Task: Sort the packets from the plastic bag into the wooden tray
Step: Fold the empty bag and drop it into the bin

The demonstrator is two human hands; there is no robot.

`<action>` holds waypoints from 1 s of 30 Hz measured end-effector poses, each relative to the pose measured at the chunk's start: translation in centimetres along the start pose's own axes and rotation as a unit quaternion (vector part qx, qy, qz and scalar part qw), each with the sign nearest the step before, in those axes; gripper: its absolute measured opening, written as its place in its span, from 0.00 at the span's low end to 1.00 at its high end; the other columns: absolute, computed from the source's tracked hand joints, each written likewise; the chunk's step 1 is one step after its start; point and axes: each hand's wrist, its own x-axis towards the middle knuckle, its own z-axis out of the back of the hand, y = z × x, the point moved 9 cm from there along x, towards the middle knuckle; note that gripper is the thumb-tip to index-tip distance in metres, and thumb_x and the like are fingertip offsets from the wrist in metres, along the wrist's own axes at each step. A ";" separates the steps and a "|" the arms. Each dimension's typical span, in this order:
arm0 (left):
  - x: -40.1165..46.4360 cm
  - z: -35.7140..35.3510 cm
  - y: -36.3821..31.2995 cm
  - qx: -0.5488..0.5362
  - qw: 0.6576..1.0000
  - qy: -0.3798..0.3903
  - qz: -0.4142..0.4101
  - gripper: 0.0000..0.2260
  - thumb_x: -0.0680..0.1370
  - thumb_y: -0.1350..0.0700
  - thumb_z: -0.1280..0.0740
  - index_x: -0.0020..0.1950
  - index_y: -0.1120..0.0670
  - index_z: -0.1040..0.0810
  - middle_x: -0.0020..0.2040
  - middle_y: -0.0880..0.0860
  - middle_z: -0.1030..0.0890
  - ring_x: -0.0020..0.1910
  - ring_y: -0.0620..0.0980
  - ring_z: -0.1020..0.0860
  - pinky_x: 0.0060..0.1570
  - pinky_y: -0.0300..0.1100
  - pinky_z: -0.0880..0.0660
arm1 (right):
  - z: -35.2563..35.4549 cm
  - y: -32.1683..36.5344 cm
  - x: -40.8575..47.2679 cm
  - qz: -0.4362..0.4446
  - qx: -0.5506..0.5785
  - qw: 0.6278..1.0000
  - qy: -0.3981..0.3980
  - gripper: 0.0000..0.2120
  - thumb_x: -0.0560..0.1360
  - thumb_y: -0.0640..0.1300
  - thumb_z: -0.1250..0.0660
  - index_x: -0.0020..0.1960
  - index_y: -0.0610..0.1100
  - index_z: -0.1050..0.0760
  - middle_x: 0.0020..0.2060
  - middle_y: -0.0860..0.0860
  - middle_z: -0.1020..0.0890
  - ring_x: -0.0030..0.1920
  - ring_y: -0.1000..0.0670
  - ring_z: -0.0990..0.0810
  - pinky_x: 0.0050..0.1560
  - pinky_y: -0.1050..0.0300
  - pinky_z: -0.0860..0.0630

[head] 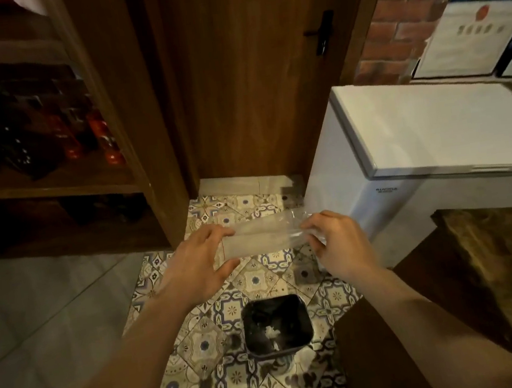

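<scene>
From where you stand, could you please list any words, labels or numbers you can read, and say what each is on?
None can be read for certain.
White chest freezer: a small dark brand mark on its front, too blurred to read.
Framed certificate: a red seal and a row of large characters, blurred; the lines beneath are too small.
Clear plastic bag, held between left hand and right hand: no print visible.
</scene>
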 end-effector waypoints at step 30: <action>-3.8 -25.4 14.5 -0.018 0.981 0.149 0.120 0.22 0.77 0.44 0.30 0.70 0.43 0.29 0.64 0.44 0.24 0.53 0.45 0.20 0.52 0.41 0.26 | -32.9 -18.1 -8.1 -0.248 -0.040 0.940 0.231 0.19 0.77 0.55 0.31 0.65 0.50 0.26 0.55 0.50 0.19 0.54 0.50 0.20 0.51 0.55 0.19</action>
